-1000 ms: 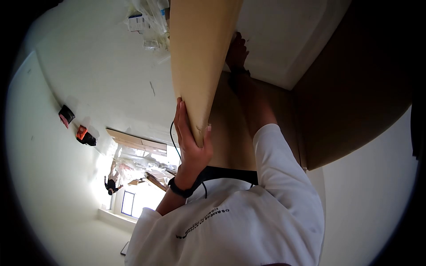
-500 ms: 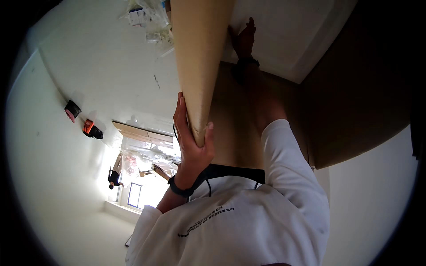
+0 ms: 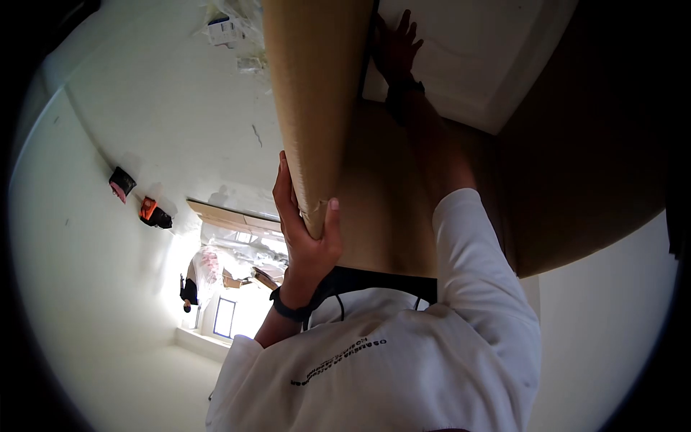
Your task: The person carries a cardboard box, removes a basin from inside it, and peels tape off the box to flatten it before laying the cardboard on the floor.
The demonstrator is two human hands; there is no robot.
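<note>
A large brown structure that looks like a cardboard box fills the middle and right, its thick tan edge (image 3: 309, 93) running up from my left hand (image 3: 309, 230). That hand is closed around the lower end of the edge, thumb on the right side and fingers on the left. My right hand (image 3: 397, 49) reaches into the shaded inside. Its fingers are spread over a white panel (image 3: 468, 57) there, and nothing shows in its grasp. Whether the fingertips press on the panel or the inner side of the edge, I cannot tell.
The brown side wall (image 3: 576, 180) stands to the right of my arm. Plastic wrapping (image 3: 248, 32) lies on the pale floor at upper left. Farther off are two dark bags (image 3: 155, 212), a flat cardboard sheet (image 3: 234, 218) and a person (image 3: 188, 291) near a bright window.
My right hand has moved farther up along the white panel, and its fingers have spread wider. My left hand and the tan edge have shifted slightly left in view.
</note>
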